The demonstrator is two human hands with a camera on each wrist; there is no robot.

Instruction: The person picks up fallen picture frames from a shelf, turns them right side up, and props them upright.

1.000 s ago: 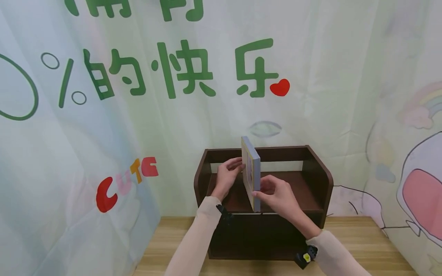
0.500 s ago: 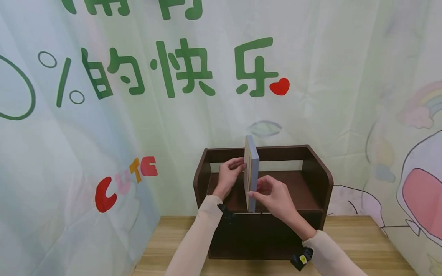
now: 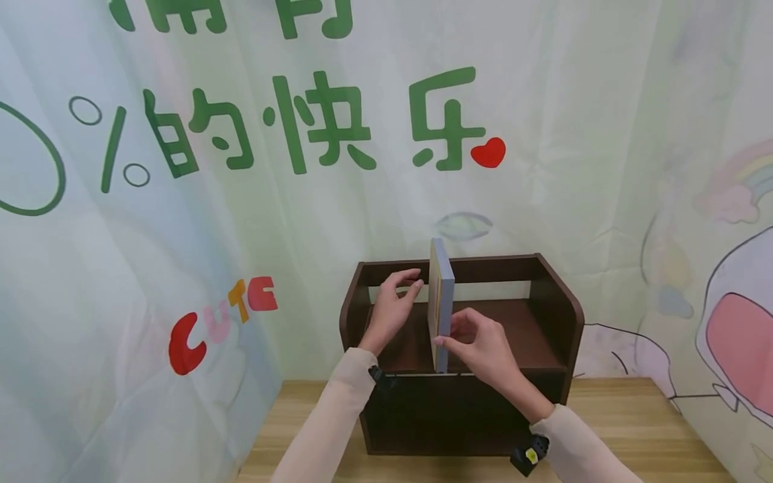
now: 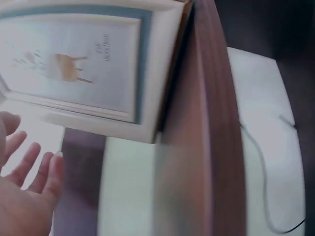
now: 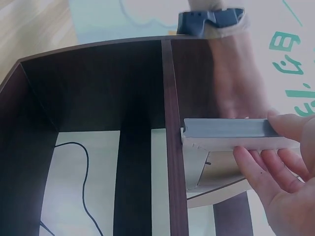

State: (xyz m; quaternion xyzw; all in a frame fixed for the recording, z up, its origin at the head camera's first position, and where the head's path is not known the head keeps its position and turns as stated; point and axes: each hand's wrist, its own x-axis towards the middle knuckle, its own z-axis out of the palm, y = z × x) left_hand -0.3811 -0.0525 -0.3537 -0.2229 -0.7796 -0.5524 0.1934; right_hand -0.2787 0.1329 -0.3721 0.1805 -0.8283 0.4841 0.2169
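A picture frame (image 3: 442,308) with a pale blue-grey edge stands upright on the top board of a dark brown desktop shelf (image 3: 501,335). Its front, with a white border, a blue inner band and a small drawing, shows in the left wrist view as the picture frame (image 4: 88,59). My right hand (image 3: 486,342) pinches the near edge, thumb on one side and fingers on the back face; the right wrist view shows this grip by the right hand (image 5: 280,167). Left of the frame, my left hand (image 3: 392,305) is apart from it, fingers loosely bent and holding nothing.
The shelf has raised side panels (image 3: 558,315) and a back rail (image 3: 495,268). It sits on a wood-grain table (image 3: 628,422) before a printed curtain (image 3: 574,168). A thin black cable (image 5: 83,182) shows through the shelf's lower opening.
The frame has turned slightly, so less of its front shows in the head view. My left hand has let go of it and drawn away leftward; my right hand keeps its pinch.
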